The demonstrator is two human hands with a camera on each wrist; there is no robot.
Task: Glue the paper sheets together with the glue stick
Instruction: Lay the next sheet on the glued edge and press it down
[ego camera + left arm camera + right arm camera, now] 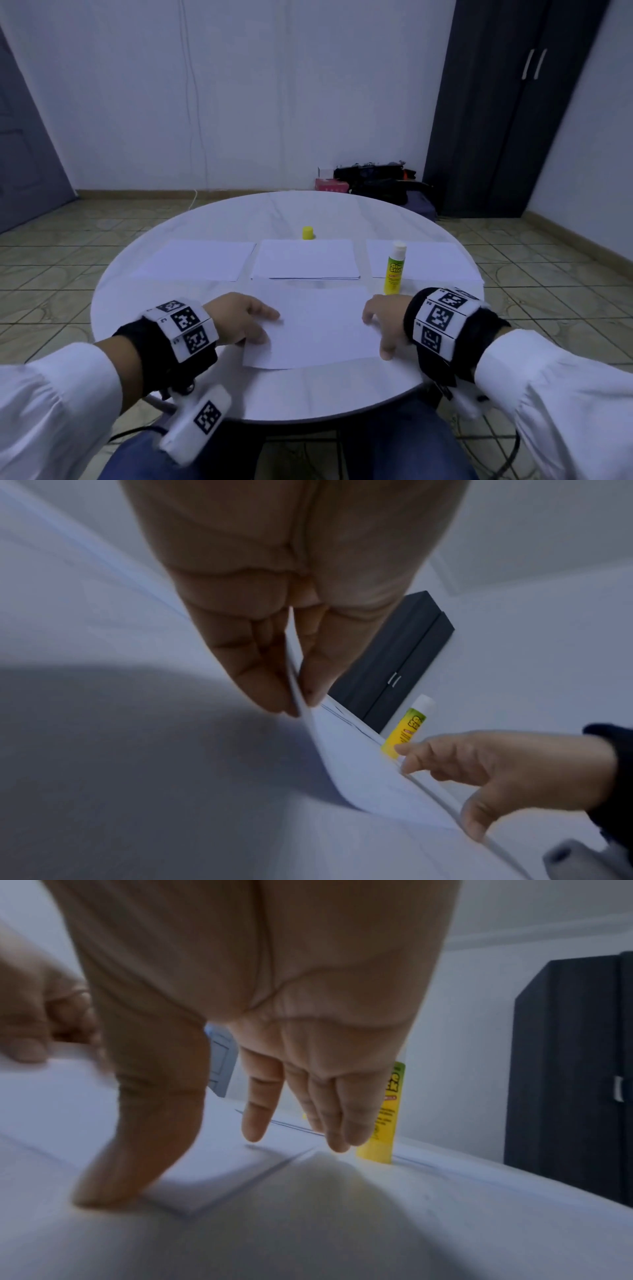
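Observation:
A white sheet [322, 329] lies at the table's near edge between my two hands. My left hand [270, 329] pinches its left edge between thumb and fingers, and the left wrist view shows the sheet [359, 772] lifted there by my left hand [301, 704]. At the right edge is my right hand [375, 334], fingers straight. In the right wrist view my right hand [178, 1167] has its thumb tip down by the sheet's [205, 1172] corner. The uncapped glue stick [394, 269] stands upright just beyond the right hand. Its yellow cap [308, 233] sits further back.
Three more white papers lie in a row further back: a left sheet [195, 260], a middle stack [305, 260] and a right sheet [435, 260]. The round white table [308, 394] ends just before my lap. A dark wardrobe [496, 120] stands at the back right.

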